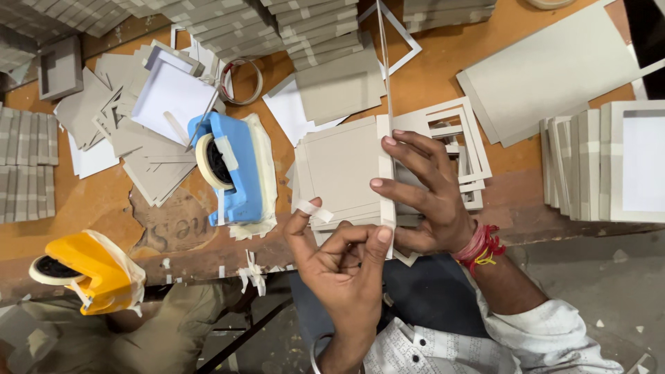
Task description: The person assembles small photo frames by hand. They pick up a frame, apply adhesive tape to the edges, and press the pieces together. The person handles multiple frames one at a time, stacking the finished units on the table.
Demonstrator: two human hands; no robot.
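A flat grey cardboard tray (339, 170) lies on the orange bench in front of me, with one narrow side wall standing up along its right edge. My right hand (426, 201), red threads at the wrist, grips that upright wall with spread fingers. My left hand (343, 266) is curled at the tray's near right corner, forefinger pressed on the corner. A short strip of pale tape (313, 210) sticks to its thumb tip.
A blue tape dispenser (234, 170) stands left of the tray and a yellow one (93, 273) at the bench's near left edge. Grey board stacks (277, 28) fill the back, white frames (460, 131) lie behind my right hand, finished trays (609, 163) stand right.
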